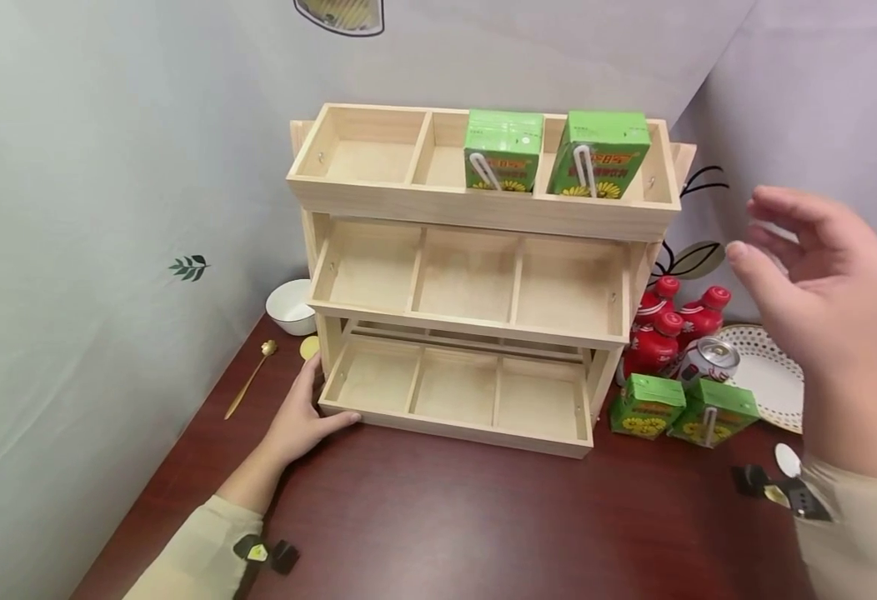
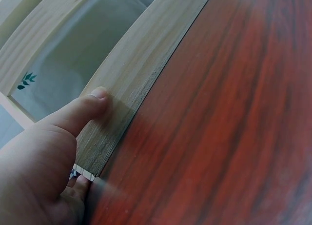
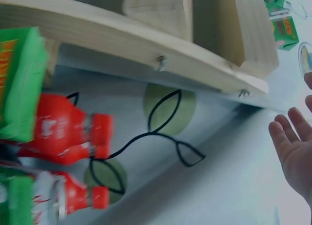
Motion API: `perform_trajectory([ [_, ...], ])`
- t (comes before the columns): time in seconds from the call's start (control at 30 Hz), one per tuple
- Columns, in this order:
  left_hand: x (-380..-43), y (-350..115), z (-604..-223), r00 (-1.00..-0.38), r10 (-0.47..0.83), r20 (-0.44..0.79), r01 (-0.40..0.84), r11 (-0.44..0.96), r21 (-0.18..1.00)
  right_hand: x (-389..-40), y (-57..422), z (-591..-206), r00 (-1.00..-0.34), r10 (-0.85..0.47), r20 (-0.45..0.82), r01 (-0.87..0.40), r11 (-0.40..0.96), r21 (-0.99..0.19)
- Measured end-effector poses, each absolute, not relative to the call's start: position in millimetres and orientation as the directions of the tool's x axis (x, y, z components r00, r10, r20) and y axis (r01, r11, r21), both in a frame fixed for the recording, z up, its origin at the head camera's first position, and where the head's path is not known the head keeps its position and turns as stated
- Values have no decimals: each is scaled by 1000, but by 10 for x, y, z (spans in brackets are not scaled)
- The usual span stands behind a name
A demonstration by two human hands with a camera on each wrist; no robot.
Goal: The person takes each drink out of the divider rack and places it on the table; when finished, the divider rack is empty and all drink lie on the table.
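Note:
A three-tier wooden display rack (image 1: 483,208) stands on the dark red table, each tier split into three compartments. At its bottom left corner, my left hand (image 1: 296,421) grips the lowest tier; the thumb (image 2: 92,105) presses the front board and the other fingers go round the side, partly hidden. My right hand (image 1: 832,283) is raised in the air to the right of the rack, fingers loosely bent and holding nothing. Two green drink cartons with straws sit in the top tier: one carton (image 1: 504,133) in the middle compartment, another carton (image 1: 605,133) in the right one.
Right of the rack stand several red bottles (image 1: 652,346), a can (image 1: 711,358), two more green cartons (image 1: 647,408) and a white plate (image 1: 776,383) with a dotted rim. To the left are a white bowl (image 1: 284,304) and a gold spoon (image 1: 249,382). Cloth walls enclose the table.

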State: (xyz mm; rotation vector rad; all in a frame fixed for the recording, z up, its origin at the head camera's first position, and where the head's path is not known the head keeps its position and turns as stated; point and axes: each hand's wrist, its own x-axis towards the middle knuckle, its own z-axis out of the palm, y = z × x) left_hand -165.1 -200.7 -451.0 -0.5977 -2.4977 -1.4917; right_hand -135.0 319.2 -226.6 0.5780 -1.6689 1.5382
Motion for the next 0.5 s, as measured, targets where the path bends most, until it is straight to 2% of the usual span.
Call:
perform_trajectory([
  [0.07,-1653,-2007,-4501,-905,254,340,420,416,807,-1403,3117,-2170,-594,165,787,-772,161,-616],
  [0.17,-1665,-2007,-4503,-905,249,344,421,417,806,-1464,2981,-2021,-588,99,802,-745,318,-586],
  [0.3,-1692,-2022,-4517,-905,245,347,421,408,810,-1554,2860,-1874,-603,24,797,-712,435,-551],
  [0.4,-1703,-2023,-4531,-906,251,341,418,399,816,-1603,2782,-1771,-645,-6,764,-701,403,-588],
  [0.5,-1698,-2010,-4555,-906,251,342,418,394,819,-1619,2665,-1657,-698,-67,713,-652,471,-594],
])
